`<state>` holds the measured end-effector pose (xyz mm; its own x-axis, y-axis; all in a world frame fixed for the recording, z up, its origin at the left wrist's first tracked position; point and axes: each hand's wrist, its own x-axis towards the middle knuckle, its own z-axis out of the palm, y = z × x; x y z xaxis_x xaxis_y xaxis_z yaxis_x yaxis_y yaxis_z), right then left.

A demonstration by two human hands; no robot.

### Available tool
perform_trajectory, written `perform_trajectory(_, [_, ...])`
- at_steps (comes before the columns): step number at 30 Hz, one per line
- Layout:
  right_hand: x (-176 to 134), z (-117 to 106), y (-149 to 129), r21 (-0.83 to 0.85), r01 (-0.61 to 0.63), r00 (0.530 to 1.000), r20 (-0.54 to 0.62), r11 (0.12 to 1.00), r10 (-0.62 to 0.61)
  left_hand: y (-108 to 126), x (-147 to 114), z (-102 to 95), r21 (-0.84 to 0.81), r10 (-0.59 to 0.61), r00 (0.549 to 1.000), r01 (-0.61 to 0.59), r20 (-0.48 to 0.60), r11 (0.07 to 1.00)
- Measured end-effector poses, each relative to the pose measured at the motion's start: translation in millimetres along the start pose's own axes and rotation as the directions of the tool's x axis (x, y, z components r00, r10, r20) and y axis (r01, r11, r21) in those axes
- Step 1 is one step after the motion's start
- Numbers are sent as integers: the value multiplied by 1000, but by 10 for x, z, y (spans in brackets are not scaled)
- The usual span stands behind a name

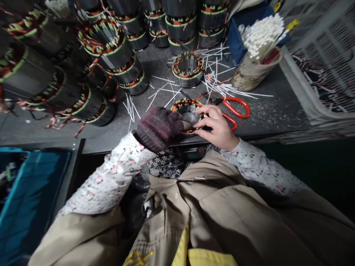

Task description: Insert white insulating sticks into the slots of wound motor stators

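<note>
A small motor stator with copper windings and a pale green edge stands near the bench's front edge. My left hand, in a dark fingerless knit glove with red stripes, is closed on its left side, thumb at the near rim. My right hand is bare. Its fingertips are pinched together at the stator's right rim; what lies between them is too small to make out. A thin white strip sticks up beside its index finger. Orange-handled scissors lie just right of the hand.
Another stator sits behind, among scattered white strips. Stacked stators crowd the left and back. At right stand a pot packed with white strips, a blue bin and a white plastic crate. A teal container is lower left.
</note>
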<state>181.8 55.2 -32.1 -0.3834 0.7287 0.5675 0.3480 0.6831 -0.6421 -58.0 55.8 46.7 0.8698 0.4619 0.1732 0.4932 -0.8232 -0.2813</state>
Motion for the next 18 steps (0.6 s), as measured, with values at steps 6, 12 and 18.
perform_trajectory(6, [263, -542, 431, -78, -127, 886, -456, 989, 78, 61, 0, 11, 2, 107, 959, -111, -261, 994])
perform_trajectory(12, [747, -1196, 1159, -287, -371, 799, -583, 883, 146, 73, -6, 280, -411, -72, 946, -68, -315, 909])
perform_trajectory(18, [468, -1105, 529, -138, -158, 956, -271, 978, 116, 412, 17, 471, -377, -335, 845, 175, -416, 910])
